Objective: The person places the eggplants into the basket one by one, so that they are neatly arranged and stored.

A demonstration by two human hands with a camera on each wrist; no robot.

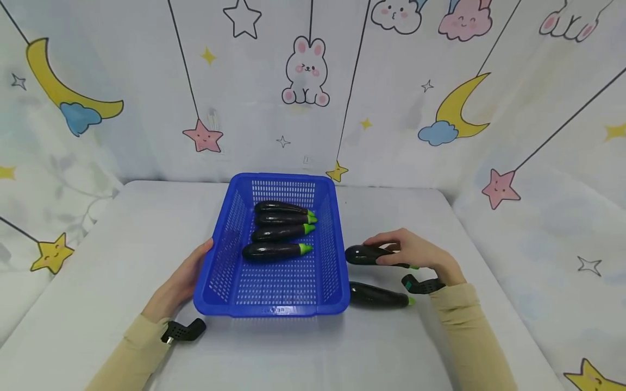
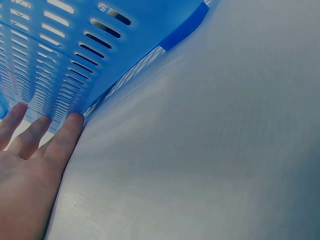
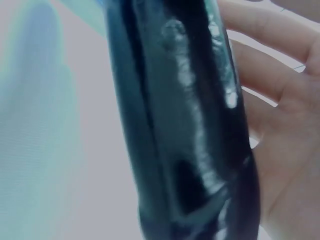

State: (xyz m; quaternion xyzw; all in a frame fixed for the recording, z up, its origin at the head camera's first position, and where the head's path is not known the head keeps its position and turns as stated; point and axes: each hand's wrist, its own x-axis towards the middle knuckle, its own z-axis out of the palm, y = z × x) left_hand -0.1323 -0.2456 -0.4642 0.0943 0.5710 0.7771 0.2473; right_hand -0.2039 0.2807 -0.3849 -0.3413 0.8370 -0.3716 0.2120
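Tan sleeves (image 1: pixel 474 342) at the nearest edge. Touching the left side of the blue basket (image 1: pixel 230 310) with the left hand (image 1: pixel 178 282) — straight-fingered. Gripping, with the right hand (image 1: pixel 411 250), one eggplant (image 1: pixel 361 254) just right of the basket. Seems mid-pick-up, with another eggplant (image 1: pixel 377 296) nearby and four eggplants (image 1: pixel 271 251) inside; probably calls for lifting over and in.

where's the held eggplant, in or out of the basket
Out: the right hand grips the eggplant beside the basket, outside its rim.
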